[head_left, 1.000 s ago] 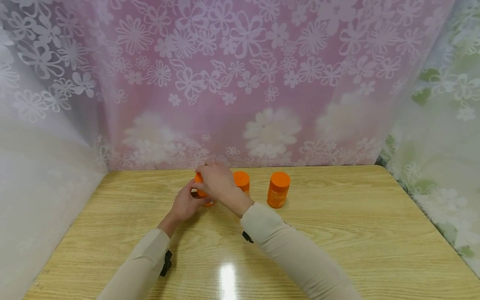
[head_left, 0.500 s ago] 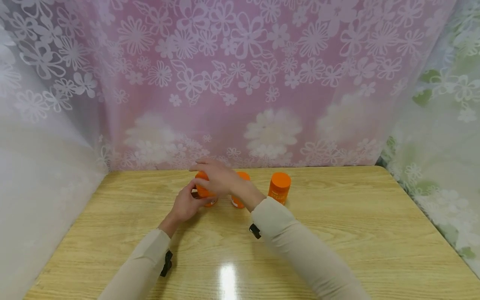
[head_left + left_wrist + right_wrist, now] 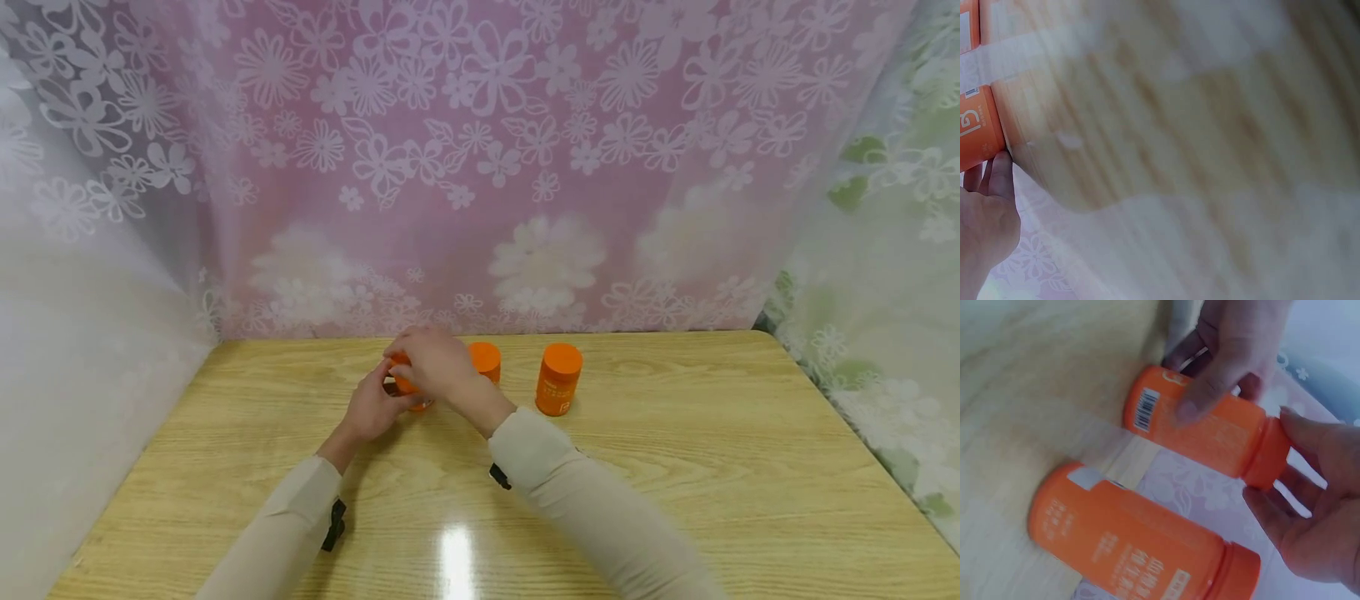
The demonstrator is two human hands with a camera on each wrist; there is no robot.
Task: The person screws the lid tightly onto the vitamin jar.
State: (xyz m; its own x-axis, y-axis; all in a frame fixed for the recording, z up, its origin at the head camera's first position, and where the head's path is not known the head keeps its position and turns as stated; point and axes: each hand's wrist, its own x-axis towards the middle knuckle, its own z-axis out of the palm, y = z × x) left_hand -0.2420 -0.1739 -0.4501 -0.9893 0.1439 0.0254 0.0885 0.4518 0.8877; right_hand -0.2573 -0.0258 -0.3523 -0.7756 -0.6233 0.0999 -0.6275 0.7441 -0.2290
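At the back of the table an orange jar [image 3: 1222, 440] with a barcode stands upright between both hands. My left hand [image 3: 372, 408] grips its body from the left, thumb on the near side. In the right wrist view the fingertips and thumb of my right hand [image 3: 1329, 506] pinch the jar's orange lid [image 3: 1270, 454], which sits on the jar. Just right of it stands a second orange jar [image 3: 486, 360], partly hidden by my right hand and wrist. In the left wrist view my left hand [image 3: 988, 225] touches the held jar low down.
A third orange jar [image 3: 558, 380] with a lid stands farther right on the wood-grain table [image 3: 675, 467]. A pink floral curtain [image 3: 487, 167] hangs behind the table's back edge, with pale curtains at both sides.
My right hand opened its fingers and shifted over the lid half a second ago, and now its fingers curl round the lid again. The left hand has kept its hold.
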